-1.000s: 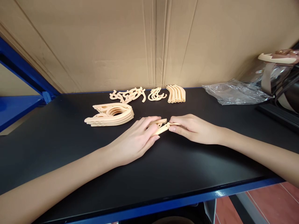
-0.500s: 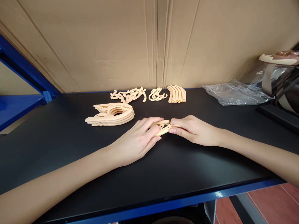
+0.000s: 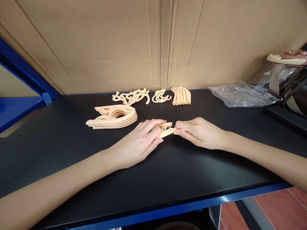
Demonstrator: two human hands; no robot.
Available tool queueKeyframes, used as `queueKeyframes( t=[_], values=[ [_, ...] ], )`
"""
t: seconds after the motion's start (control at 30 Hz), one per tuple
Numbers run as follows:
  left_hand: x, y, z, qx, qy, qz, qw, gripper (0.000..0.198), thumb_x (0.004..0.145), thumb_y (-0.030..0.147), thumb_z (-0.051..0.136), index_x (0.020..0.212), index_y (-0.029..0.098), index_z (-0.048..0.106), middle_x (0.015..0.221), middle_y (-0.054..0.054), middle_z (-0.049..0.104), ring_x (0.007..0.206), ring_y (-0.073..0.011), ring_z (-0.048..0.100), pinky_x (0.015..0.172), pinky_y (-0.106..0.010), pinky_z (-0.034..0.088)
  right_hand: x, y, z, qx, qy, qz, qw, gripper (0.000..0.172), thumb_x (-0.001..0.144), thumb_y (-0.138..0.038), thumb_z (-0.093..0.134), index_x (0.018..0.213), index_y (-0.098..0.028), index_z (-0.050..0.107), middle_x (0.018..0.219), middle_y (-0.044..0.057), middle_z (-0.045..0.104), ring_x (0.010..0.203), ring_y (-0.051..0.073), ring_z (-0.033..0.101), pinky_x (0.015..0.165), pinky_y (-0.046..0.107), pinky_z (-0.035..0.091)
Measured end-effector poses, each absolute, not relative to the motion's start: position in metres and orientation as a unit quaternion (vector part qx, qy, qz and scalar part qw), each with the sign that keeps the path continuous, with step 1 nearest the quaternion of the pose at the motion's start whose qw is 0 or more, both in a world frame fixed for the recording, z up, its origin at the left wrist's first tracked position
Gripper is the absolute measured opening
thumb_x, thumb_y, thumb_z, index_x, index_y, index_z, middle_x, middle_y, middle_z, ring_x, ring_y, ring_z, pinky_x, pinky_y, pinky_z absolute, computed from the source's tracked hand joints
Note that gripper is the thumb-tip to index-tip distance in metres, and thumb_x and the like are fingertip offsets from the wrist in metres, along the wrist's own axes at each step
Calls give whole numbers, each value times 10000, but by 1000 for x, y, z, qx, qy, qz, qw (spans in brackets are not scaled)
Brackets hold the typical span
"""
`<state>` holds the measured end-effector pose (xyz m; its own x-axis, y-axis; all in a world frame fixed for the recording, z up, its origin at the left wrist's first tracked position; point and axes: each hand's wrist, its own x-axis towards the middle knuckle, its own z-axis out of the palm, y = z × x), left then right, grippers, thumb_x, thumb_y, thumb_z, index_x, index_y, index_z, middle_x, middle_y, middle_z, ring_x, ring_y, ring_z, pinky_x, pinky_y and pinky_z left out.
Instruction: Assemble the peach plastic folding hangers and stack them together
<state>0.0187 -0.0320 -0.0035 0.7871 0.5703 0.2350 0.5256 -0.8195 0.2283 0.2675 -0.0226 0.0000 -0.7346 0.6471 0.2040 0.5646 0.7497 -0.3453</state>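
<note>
Over the middle of the black table, my left hand (image 3: 137,145) is closed around a beige plastic hanger piece (image 3: 167,132), two curved arms of it showing past the fingers. My right hand (image 3: 201,132) meets it from the right, thumb and fingers pinching a thin beige part, mostly hidden, at the end of the near arm. To the left of my hands lies a stack of folded beige hangers (image 3: 124,121).
Along the back lie a heap of curved beige pieces (image 3: 134,97), some beige hooks (image 3: 160,96) and a row of curved hanger arms (image 3: 181,95). A clear plastic bag (image 3: 242,95) rests at the back right. Cardboard (image 3: 107,44) stands behind the table, which has a blue front edge (image 3: 153,210).
My left hand has shifted slightly left with the hanger piece, and the thin part in my right hand is less exposed. The view has moved a little; everything else stays put.
</note>
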Motion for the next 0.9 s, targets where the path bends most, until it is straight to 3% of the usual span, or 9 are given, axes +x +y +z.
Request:
queueKeyframes(
  t=[0.47, 0.9],
  values=[
    [18, -33, -3, 944, 285, 155, 64, 283, 1008, 279, 355, 1192, 182, 548, 1403, -107, 434, 1175, -244, 474, 1001, -421, 423, 262, -21, 1, -306, -906, 230, 181, 293, 989, -450, 389, 842, -205, 456, 679, -39, 492, 533, 91, 422, 509, 234, 277],
    [20, -36, 0, 951, 269, 138, 61, 291, 1012, 255, 339, 1210, 159, 529, 1378, -125, 448, 1156, -246, 469, 975, -416, 416, 264, -26, -1, -320, -927, 151, 125, 360, 1009, -456, 295, 996, -189, 536, 688, -14, 501, 517, 105, 403, 511, 228, 312]
  ],
)
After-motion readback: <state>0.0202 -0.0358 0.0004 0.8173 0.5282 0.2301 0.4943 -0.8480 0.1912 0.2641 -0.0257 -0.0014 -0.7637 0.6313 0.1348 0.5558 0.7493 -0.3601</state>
